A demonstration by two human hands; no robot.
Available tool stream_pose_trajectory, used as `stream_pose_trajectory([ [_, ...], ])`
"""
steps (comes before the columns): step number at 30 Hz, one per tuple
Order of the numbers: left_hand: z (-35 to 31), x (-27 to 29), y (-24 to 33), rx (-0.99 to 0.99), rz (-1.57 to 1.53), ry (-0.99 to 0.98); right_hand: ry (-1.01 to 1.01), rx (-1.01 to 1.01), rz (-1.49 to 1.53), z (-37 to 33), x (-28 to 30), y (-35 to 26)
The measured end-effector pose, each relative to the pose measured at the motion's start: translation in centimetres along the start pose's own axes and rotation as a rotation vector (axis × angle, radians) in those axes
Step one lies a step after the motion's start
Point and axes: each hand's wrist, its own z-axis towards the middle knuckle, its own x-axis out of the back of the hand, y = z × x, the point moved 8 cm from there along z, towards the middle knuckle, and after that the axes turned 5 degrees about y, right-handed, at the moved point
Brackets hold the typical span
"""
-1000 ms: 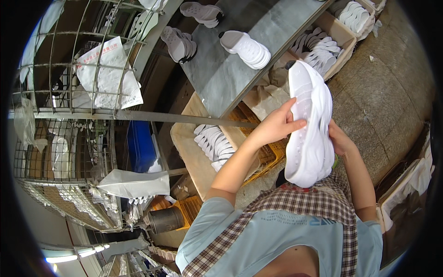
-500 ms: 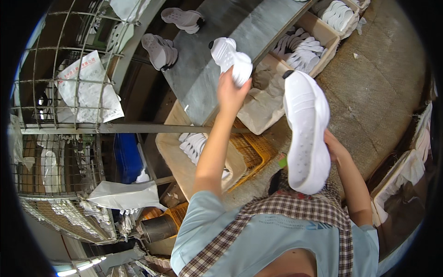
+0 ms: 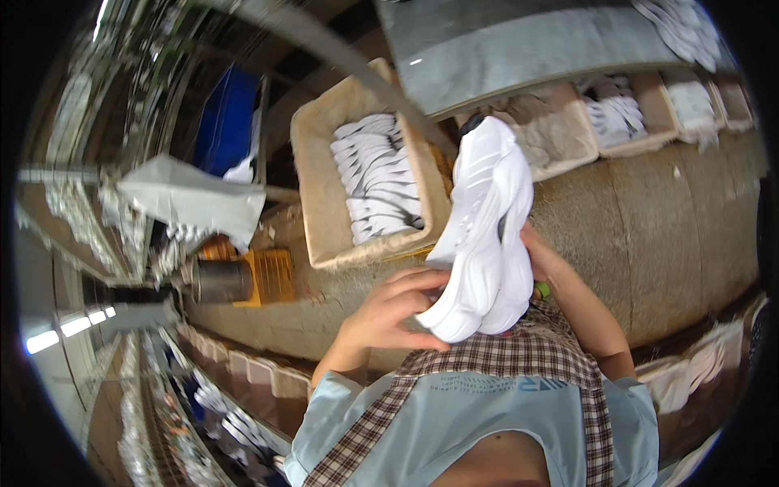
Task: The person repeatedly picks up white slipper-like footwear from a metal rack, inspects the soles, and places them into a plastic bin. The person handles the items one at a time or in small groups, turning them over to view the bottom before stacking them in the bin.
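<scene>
Two white shoe soles [image 3: 484, 243] stand side by side, pressed together, in front of my checked apron. A black tip shows at their far end. My left hand [image 3: 398, 310] has its thumb and fingers around the near left end of the left sole. On the other side, my right hand [image 3: 542, 256] holds the right sole at its outer edge; most of its fingers are hidden behind it. Just beyond my left hand is a large cloth-lined bin [image 3: 318, 239], in which rows of white soles [image 3: 377, 178] lie stacked.
A grey metal table [image 3: 487, 57] runs along the far side, with stacked white soles [image 3: 680, 31] at its right. Lined boxes [image 3: 560, 169] stand along its near edge. A yellow crate [image 3: 270, 276], a metal drum [image 3: 221, 282] and a blue bin [image 3: 227, 122] are on the left.
My left hand has come back from over the table with its white sole, which now rests against the one in my right hand. The view has turned left, showing more of the large bin.
</scene>
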Motion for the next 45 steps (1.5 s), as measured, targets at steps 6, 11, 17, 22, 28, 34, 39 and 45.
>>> stream_pose_trajectory([
  [6, -10.9, 9.8, -1.9, 0.273, 0.145, 0.274, -0.111, -0.343, -0.092, 7.2, -11.8, 9.1],
  [11, -19.0, 16.6, -9.5, 0.422, 0.011, 0.435, -0.117, -0.417, -0.194, 15.3, -18.2, 14.5],
  [17, -22.2, 21.5, -24.3, 0.627, -0.43, 0.822, 0.104, -0.253, -0.783, 31.6, -16.9, 14.4],
  [22, -19.4, 22.4, -37.5, 0.744, -0.638, 0.938, 0.052, 0.002, -1.311, 46.0, -17.9, 6.7],
  [28, -12.7, 20.0, -52.1, 0.519, -1.073, 1.131, -0.09, 0.194, -2.048, 57.9, -23.6, -0.6],
  [34, -7.7, 12.7, -64.8, 0.442, -1.165, 1.242, -0.255, 0.272, -2.622, 66.5, -22.1, 2.9],
  [39, -8.5, 7.7, -73.5, 1.038, -0.407, 0.95, -0.323, 0.294, -2.618, 70.2, -12.4, 9.7],
  [45, -8.1, 7.5, -74.3, 1.266, -0.613, 0.616, -0.292, 0.396, -2.435, 72.4, -9.3, 9.8],
])
